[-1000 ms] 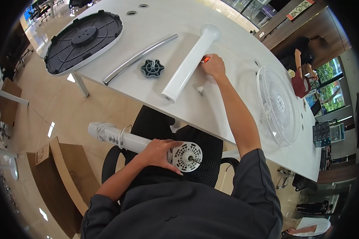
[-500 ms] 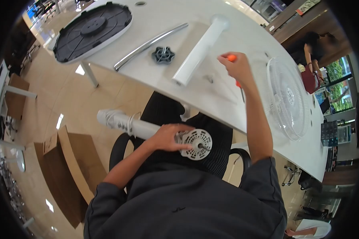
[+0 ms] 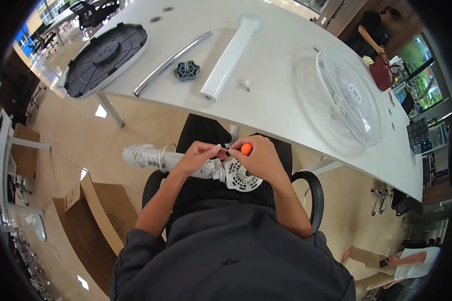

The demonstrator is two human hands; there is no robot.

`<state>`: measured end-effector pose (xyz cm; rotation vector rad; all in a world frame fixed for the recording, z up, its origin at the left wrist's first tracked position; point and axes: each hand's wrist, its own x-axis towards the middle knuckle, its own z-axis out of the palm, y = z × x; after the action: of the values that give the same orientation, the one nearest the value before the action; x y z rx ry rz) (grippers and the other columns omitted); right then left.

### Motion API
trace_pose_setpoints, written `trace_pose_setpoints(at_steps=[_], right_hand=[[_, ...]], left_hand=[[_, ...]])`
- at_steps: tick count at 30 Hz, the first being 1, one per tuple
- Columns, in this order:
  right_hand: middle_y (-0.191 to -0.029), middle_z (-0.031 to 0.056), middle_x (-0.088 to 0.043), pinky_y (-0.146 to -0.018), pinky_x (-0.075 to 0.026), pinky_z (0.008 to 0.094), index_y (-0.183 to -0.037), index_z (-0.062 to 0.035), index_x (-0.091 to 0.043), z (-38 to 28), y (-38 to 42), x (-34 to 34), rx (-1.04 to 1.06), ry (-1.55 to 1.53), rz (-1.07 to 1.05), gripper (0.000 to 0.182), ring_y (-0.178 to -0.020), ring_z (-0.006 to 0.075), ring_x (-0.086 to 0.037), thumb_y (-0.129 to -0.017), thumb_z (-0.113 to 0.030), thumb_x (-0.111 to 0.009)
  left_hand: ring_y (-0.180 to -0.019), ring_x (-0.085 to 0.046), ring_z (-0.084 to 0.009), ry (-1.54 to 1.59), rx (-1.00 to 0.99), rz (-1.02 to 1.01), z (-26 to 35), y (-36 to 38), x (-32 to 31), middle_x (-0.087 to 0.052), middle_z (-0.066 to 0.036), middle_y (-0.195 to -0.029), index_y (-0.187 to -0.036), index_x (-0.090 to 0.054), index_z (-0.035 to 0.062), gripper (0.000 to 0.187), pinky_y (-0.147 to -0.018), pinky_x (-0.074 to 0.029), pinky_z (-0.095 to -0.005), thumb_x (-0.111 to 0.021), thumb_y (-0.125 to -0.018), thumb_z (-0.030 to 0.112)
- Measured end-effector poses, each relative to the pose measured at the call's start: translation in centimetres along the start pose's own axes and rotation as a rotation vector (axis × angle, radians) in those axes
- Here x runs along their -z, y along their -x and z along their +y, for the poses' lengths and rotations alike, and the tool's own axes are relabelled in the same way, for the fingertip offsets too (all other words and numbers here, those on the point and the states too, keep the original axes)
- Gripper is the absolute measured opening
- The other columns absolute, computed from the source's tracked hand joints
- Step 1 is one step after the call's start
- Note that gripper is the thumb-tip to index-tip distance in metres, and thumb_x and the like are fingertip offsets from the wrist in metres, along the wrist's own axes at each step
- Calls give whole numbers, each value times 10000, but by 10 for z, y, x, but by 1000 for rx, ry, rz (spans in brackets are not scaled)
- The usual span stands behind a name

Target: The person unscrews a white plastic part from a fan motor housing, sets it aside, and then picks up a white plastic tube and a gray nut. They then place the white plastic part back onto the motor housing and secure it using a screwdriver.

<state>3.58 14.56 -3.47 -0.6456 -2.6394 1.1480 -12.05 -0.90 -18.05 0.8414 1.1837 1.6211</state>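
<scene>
My right hand (image 3: 261,158) is closed round a screwdriver with an orange handle (image 3: 246,149); its shaft is mostly hidden. Right beside it, my left hand (image 3: 202,156) has thumb and fingers pinched together at the screwdriver's dark front part, and whatever they hold is too small to make out. Under both hands, a white fan motor housing (image 3: 243,176) with a round slotted face rests on my lap. Its white body (image 3: 175,160) extends left, ending in a wound white cable (image 3: 144,154).
On the white table (image 3: 281,75) lie a black-backed fan base (image 3: 88,75), a curved chrome tube (image 3: 173,62), a dark knob (image 3: 187,70), a white pole (image 3: 231,60), small hardware (image 3: 245,85) and a clear fan grille (image 3: 351,95). A cardboard box (image 3: 93,215) stands left. Two people are at right.
My right hand has come down from above the table with the screwdriver to the motor housing. My left hand has shifted from gripping the housing to pinching beside the right.
</scene>
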Motion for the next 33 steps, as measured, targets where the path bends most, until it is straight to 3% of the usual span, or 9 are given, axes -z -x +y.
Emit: trace_pose_setpoints(at_steps=[9,11,14,16,20,24,26,29,33], right_hand=[[-841,117,-739,-741,-545,454,-914,-105,-763,8,-23,-36,184,98,-73,118,-807,352,-701,-856,-207,-755],[-843,116,-738,-736,-544,456,-913,-101,-757,12,-21,-44,184,107,-44,111,-806,353,-701,-856,-196,-756],[-814,135,-737,-721,-546,389,-896,-63,-766,15,-21,-52,218,119,51,174,-762,356,-693,-832,-223,-787],[-870,121,-739,-719,-540,444,-930,-67,-735,14,-22,-48,241,23,-14,151,-820,351,-702,-834,-170,-790],[-929,134,-732,-726,-546,392,-981,-39,-697,-8,-9,-13,311,-24,31,220,-820,311,-707,-808,-104,-816],[-932,111,-663,-803,-535,328,-1034,-22,-632,-20,22,16,372,-316,163,248,-837,211,-668,-844,-6,-791],[-929,100,-636,-838,-529,322,-1039,-23,-608,-22,28,16,407,-419,210,236,-856,190,-649,-871,19,-769],[-981,118,-623,-922,-532,398,-1040,-67,-500,-21,26,-3,620,-795,365,254,-935,220,-639,-931,63,-689],[-983,116,-621,-1049,-500,479,-1026,-81,-481,-3,10,-37,606,-931,397,260,-962,219,-643,-940,93,-654]], left_hand=[[-940,-718,-126,165,125,13,-13,-7,15,-785,-85,-1016,-1121,-774,4,378,-927,-558,-306,-592,-1087,334],[-996,-715,-170,325,161,-25,-16,-7,20,-766,-78,-1039,-1042,-771,11,333,-962,-532,-367,-575,-1097,273],[-975,-717,-177,383,170,-6,-17,-7,22,-764,-80,-1032,-1026,-768,14,287,-978,-535,-393,-618,-1077,253],[-966,-717,-177,392,159,8,-15,-5,20,-763,-79,-1022,-1025,-765,10,270,-977,-538,-390,-633,-1068,242],[-917,-735,-179,412,179,78,-8,-4,15,-759,-112,-985,-1079,-738,-43,316,-912,-597,-338,-667,-1050,263],[-915,-737,-195,520,183,115,-13,-9,15,-750,-109,-970,-1076,-728,-52,325,-913,-614,-368,-669,-1046,266],[-927,-734,-191,559,184,122,-11,-9,16,-754,-84,-990,-1060,-748,-4,240,-1010,-584,-508,-666,-1044,221],[-931,-737,-198,555,190,147,-8,-9,14,-752,-85,-972,-1075,-742,-11,250,-1022,-580,-516,-662,-1046,225],[-924,-735,-194,534,216,183,-5,-9,11,-752,-78,-941,-1078,-735,-12,272,-1038,-572,-514,-655,-1049,246]])
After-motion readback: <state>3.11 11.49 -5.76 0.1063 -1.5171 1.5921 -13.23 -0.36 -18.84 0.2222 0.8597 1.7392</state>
